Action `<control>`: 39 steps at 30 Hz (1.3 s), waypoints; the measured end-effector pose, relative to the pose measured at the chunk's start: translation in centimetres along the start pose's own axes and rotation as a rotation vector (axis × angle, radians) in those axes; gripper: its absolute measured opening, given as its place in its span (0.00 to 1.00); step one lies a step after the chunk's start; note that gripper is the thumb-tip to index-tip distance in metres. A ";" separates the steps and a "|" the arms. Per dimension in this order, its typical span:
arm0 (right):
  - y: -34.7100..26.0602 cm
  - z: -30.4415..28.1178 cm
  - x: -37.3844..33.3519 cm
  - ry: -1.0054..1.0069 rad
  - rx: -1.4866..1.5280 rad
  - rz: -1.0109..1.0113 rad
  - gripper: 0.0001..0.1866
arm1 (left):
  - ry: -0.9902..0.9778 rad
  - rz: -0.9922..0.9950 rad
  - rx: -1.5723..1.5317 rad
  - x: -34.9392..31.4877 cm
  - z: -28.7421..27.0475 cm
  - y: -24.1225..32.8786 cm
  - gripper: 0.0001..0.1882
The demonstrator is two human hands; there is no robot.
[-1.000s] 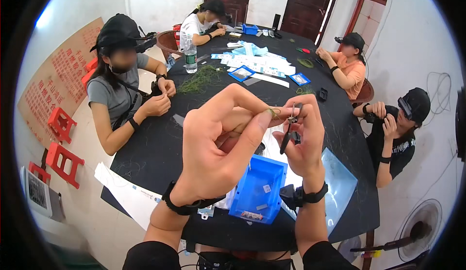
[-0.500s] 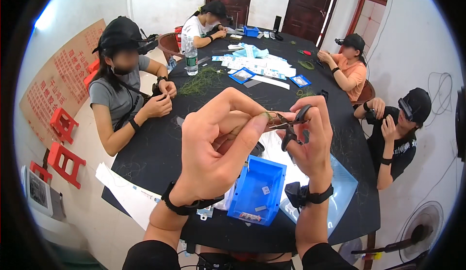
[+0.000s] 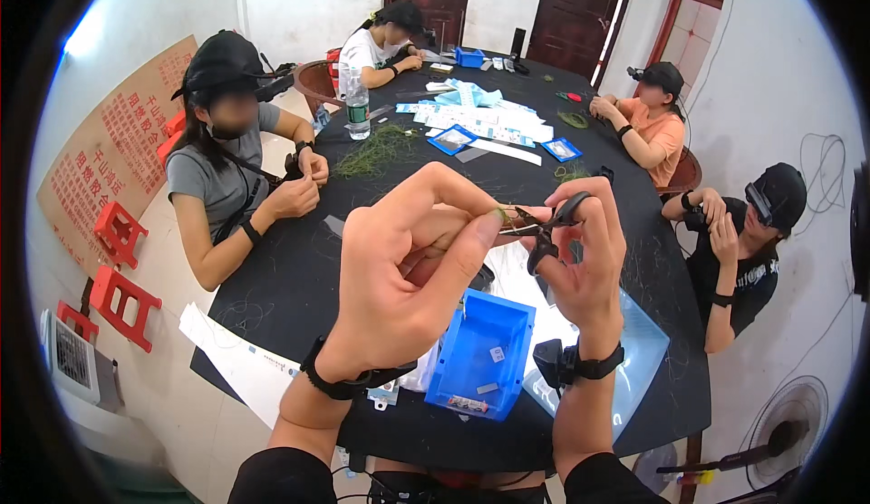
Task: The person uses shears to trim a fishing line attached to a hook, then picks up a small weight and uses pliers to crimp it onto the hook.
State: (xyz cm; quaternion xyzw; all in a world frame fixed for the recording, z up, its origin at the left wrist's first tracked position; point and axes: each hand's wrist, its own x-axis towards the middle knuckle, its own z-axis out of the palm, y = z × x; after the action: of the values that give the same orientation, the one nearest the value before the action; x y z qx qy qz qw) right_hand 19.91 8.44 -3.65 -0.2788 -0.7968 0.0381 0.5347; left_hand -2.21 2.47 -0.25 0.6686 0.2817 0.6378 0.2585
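Observation:
My left hand (image 3: 399, 282) is raised above the table with thumb and forefinger pinched on a small green thread-like piece (image 3: 502, 215), largely hidden by the fingertips. In my right hand (image 3: 587, 273) is a small pair of scissors (image 3: 544, 243) with dark handle loops, thumb through one loop and a finger through the other. The blades point left and meet the left fingertips beside the green piece; whether they touch it I cannot tell. Below both hands stands a blue plastic bin (image 3: 480, 359) with a few small pale pieces inside.
White paper (image 3: 237, 363) and a translucent blue folder (image 3: 639, 350) flank the bin on the black table (image 3: 281, 295). Green thread tangles (image 3: 373, 152), a water bottle (image 3: 357, 114) and piled printed cards (image 3: 485, 123) lie farther off. Several co-workers sit around the table.
My right hand and the scissors have shifted slightly to the right, and the blades' angle has changed a little. My left hand keeps its pinch in nearly the same place.

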 end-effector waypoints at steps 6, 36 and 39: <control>0.0 0.0 0.1 0.004 0.011 0.003 0.28 | 0.010 0.027 0.018 0.0 0.3 -0.1 0.01; -1.2 0.0 0.4 0.029 -0.110 0.022 0.28 | -0.056 0.026 0.016 0.4 0.6 -0.3 0.01; -1.1 0.1 0.5 0.036 -0.119 -0.014 0.28 | -0.060 0.024 0.012 0.4 0.6 -0.3 0.01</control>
State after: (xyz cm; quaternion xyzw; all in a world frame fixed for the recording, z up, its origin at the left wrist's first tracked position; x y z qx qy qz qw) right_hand 19.27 7.79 -2.86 -0.3051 -0.7898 -0.0179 0.5318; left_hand -1.63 2.96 -0.22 0.6922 0.2696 0.6188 0.2553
